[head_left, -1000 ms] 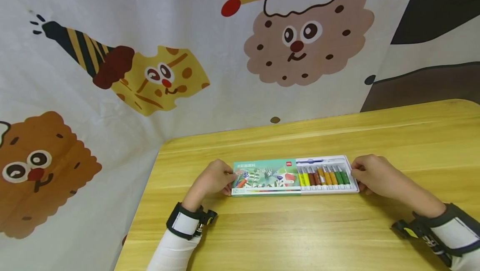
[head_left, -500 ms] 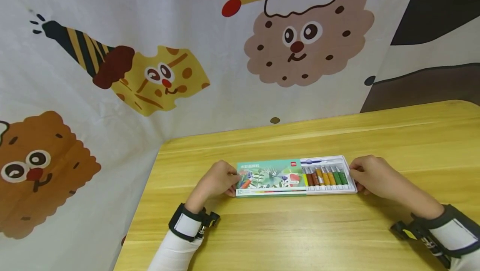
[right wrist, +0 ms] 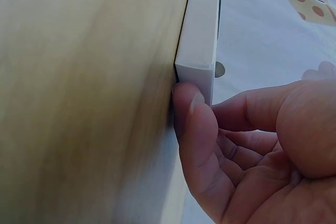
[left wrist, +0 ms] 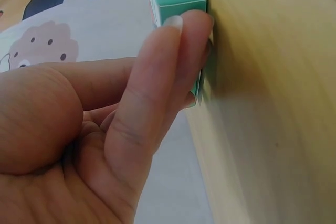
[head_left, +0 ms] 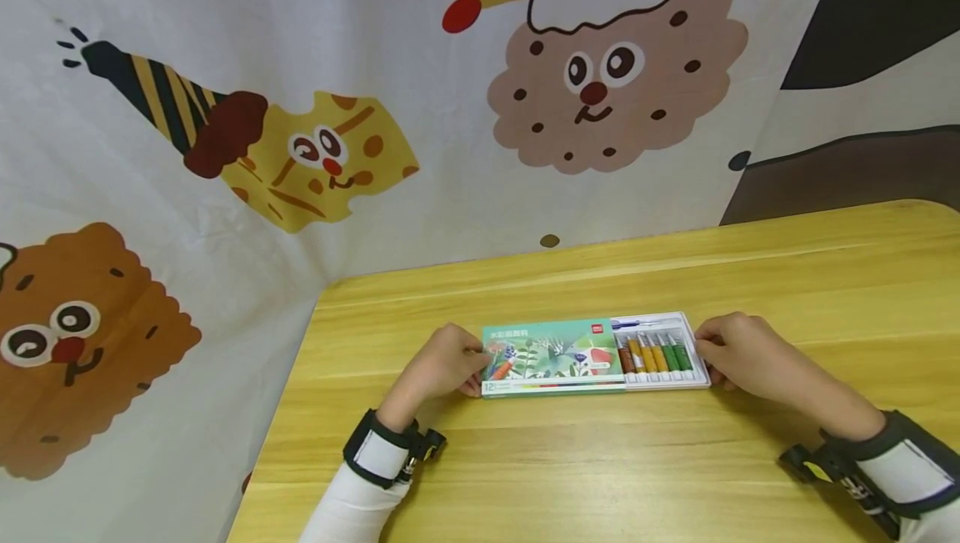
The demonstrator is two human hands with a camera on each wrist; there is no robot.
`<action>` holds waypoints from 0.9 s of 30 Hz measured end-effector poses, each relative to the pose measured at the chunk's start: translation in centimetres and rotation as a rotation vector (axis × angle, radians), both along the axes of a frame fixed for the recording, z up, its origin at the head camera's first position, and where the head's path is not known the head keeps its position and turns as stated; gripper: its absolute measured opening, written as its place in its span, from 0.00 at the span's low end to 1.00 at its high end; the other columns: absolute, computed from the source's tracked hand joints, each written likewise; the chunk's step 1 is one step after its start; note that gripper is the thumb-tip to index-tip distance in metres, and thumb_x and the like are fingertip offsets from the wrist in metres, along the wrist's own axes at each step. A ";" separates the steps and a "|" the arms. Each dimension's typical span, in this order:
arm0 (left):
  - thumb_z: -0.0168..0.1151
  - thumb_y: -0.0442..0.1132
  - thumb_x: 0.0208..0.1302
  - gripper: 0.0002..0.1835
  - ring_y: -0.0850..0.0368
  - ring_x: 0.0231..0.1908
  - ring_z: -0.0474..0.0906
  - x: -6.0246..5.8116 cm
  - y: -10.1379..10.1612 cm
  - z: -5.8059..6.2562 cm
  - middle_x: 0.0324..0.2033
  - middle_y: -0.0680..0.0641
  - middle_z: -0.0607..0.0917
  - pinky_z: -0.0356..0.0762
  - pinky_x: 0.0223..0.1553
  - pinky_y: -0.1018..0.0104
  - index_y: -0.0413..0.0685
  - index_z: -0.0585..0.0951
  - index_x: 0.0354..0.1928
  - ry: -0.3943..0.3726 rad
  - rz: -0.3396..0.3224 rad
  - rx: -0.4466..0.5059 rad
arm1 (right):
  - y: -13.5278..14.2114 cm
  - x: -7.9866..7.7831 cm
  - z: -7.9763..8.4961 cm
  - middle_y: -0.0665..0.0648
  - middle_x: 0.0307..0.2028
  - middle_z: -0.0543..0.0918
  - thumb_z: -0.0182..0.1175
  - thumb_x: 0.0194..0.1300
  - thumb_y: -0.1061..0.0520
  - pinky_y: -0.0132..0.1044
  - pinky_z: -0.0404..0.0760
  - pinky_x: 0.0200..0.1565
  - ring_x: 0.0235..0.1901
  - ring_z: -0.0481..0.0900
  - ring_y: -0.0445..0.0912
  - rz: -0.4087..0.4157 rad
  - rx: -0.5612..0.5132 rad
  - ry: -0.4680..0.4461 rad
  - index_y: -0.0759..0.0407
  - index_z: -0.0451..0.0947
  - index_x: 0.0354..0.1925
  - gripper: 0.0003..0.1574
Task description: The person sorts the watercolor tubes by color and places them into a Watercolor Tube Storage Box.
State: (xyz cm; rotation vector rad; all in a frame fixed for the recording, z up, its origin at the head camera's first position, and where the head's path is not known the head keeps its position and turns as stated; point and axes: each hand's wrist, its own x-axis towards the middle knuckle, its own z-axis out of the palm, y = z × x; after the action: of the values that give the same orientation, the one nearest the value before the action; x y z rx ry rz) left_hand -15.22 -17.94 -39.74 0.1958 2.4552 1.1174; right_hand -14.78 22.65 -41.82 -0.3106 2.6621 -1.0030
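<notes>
A green watercolor paint box sleeve [head_left: 551, 357] with printed flowers lies flat on the table. Its white inner tray [head_left: 667, 384] sticks out at the right, showing paint tubes [head_left: 652, 355] in brown, orange and green, and a slim brush [head_left: 645, 324] along the back. The rest of the tray is hidden inside the sleeve. At the sleeve's left end, my left hand [head_left: 450, 359] pinches the edge with thumb and curled fingers; the left wrist view shows its fingertips against the green end [left wrist: 181, 9]. My right hand [head_left: 750, 359] grips the tray's right end, fingertips low against its white wall [right wrist: 195, 77].
The wooden table [head_left: 600, 460] runs up to a white curtain [head_left: 450, 184] printed with cartoon biscuits and cheese. Dark straps with small cameras [head_left: 427, 445] sit on both wrists.
My left hand and the sleeve have slid to the right over the tray, covering the yellow and some brown tubes. My right hand and the tray have shifted slightly left.
</notes>
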 end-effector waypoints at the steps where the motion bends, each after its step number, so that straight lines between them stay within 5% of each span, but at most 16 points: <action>1: 0.60 0.31 0.76 0.10 0.49 0.20 0.85 0.0 0.1 0.0 0.21 0.44 0.85 0.86 0.26 0.57 0.36 0.87 0.37 0.001 0.000 0.002 | 0.0 0.0 0.0 0.54 0.25 0.80 0.55 0.77 0.66 0.37 0.79 0.21 0.21 0.77 0.45 0.000 -0.001 0.001 0.79 0.80 0.48 0.13; 27: 0.61 0.31 0.76 0.13 0.48 0.20 0.86 0.8 1.7 -0.4 0.20 0.44 0.86 0.85 0.24 0.59 0.39 0.85 0.30 -0.008 -0.017 0.048 | -0.9 0.6 -0.1 0.54 0.25 0.79 0.52 0.79 0.67 0.37 0.80 0.22 0.23 0.77 0.46 0.006 -0.031 -0.010 0.79 0.80 0.50 0.14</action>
State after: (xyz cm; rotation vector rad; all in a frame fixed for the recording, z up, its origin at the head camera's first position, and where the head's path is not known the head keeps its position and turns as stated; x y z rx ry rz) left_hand -14.41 -16.21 -40.14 0.2258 2.4168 1.1690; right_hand -14.22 21.70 -41.96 -0.3186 2.6381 -1.0417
